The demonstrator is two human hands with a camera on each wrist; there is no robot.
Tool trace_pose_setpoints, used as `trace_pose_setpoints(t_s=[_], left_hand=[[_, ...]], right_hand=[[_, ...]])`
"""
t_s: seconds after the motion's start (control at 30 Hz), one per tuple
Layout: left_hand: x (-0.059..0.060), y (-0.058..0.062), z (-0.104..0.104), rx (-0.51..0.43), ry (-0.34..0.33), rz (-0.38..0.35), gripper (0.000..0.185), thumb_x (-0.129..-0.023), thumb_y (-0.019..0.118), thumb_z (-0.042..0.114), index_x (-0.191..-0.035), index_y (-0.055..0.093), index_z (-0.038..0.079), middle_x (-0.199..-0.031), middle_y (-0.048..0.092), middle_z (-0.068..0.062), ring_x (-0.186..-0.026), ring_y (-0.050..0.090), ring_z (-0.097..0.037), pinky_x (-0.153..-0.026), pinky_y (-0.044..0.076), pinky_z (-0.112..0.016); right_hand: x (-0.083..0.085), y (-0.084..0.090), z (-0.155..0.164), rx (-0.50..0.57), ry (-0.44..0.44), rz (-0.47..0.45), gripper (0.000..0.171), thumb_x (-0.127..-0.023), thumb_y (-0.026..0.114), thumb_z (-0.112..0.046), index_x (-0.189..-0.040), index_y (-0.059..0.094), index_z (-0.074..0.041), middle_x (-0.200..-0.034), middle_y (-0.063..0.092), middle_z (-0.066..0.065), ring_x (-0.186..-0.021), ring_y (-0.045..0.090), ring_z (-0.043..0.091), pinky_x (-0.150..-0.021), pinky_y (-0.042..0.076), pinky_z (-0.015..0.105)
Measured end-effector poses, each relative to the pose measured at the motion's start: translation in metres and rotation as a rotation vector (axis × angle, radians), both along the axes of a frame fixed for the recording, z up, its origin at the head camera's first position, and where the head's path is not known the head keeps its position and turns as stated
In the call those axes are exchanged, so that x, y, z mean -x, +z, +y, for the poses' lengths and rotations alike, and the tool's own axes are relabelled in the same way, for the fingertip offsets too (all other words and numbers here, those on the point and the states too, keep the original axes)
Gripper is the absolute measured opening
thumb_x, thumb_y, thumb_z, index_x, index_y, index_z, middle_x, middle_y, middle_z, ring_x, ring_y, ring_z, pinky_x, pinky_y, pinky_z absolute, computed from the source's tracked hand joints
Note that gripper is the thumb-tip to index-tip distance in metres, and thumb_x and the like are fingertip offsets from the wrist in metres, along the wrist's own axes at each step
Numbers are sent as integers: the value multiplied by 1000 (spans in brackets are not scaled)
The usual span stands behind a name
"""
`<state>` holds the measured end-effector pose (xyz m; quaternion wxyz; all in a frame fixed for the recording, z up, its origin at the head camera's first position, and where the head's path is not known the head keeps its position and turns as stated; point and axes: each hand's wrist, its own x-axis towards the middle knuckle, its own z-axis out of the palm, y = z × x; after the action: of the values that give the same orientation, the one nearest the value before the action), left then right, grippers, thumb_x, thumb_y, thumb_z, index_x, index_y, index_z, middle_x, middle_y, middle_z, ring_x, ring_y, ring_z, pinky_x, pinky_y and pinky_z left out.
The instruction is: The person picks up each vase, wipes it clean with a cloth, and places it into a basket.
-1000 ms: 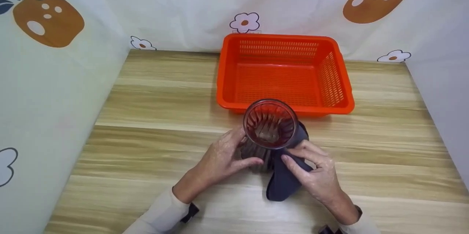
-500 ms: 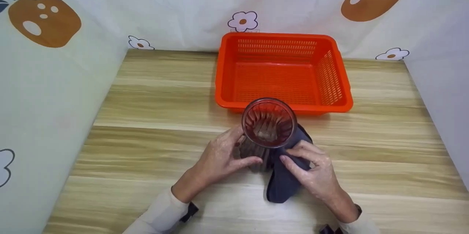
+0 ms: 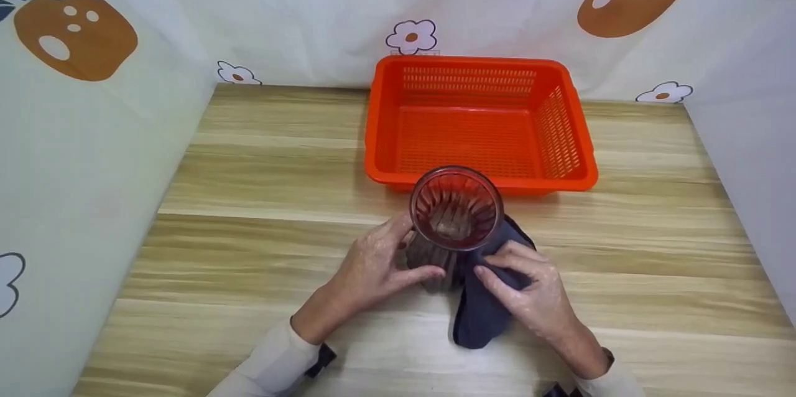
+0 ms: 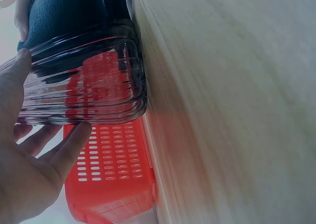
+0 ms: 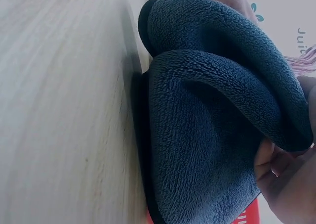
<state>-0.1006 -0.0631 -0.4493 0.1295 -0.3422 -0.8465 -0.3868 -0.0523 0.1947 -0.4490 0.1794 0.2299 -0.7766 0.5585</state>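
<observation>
A ribbed, clear glass vase (image 3: pixel 435 263) with a round flared rim stands upright at the middle of the table. My left hand (image 3: pixel 373 266) grips it from the left, thumb on the near side and fingers around the far side. In the left wrist view, the base of the vase (image 4: pixel 113 80) is close to the tabletop. My right hand (image 3: pixel 541 291) pinches a dark grey-blue towel (image 3: pixel 482 310) against the vase's right side. Folds of fluffy towel (image 5: pixel 197 130) hang down to the table in the right wrist view, and part of the right fingers is hidden behind them.
Just behind the vase sits an orange-red plastic basket (image 3: pixel 587 179) with slotted walls; the vase's rim overlaps its front edge in the head view. A printed curtain (image 3: pixel 298 17) borders the wooden table (image 3: pixel 261 198) at the back and sides.
The towel has shifted slightly, its lower end nearer to me and its upper edge further right. Both hands keep nearly the same place, and the vase stays put.
</observation>
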Motion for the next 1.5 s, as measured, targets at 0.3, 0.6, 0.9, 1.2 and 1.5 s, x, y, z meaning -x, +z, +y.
trace_pose_setpoints(t_s=[0.3, 0.6, 0.9, 1.2, 1.5], left_hand=[[1, 0, 0, 5, 0, 20, 85, -83, 79, 54, -150, 46, 13, -125, 67, -4, -102, 66, -16, -87, 56, -37], [0, -1, 0, 18, 17, 22, 88, -83, 78, 58, -152, 44, 15, -134, 64, -5, -109, 66, -22, -88, 57, -42], [0, -1, 0, 21, 20, 21, 88, -81, 80, 57, -151, 46, 15, -130, 66, -5, -108, 67, -22, -88, 57, -41], [0, -1, 0, 18, 30, 21, 88, -80, 80, 58, -149, 47, 16, -128, 67, -5, -106, 68, -23, -86, 58, -41], [1, 0, 0, 14, 33, 38, 83, -78, 83, 55, -143, 51, 15, -119, 69, -4, -97, 70, -24, -78, 59, -42]], right_hand=[[1, 0, -1, -19, 1, 2, 31, -69, 81, 21, -87, 79, -4, -79, 67, 3, -72, 60, 16, -70, 48, 18], [-1, 9, -4, -63, 5, 0, 28, -70, 81, 19, -86, 78, -4, -79, 67, 2, -71, 60, 16, -68, 47, 17], [-3, 11, -4, -71, 8, -19, 27, -71, 81, 18, -85, 78, -4, -80, 68, 1, -71, 60, 15, -67, 47, 17], [1, -6, 4, -123, 12, -28, 27, -72, 84, 14, -86, 78, -8, -81, 68, -2, -71, 61, 14, -66, 48, 16], [0, -6, 10, -245, -28, -28, 21, -79, 86, -1, -93, 79, -14, -96, 65, -7, -89, 60, 16, -81, 46, 18]])
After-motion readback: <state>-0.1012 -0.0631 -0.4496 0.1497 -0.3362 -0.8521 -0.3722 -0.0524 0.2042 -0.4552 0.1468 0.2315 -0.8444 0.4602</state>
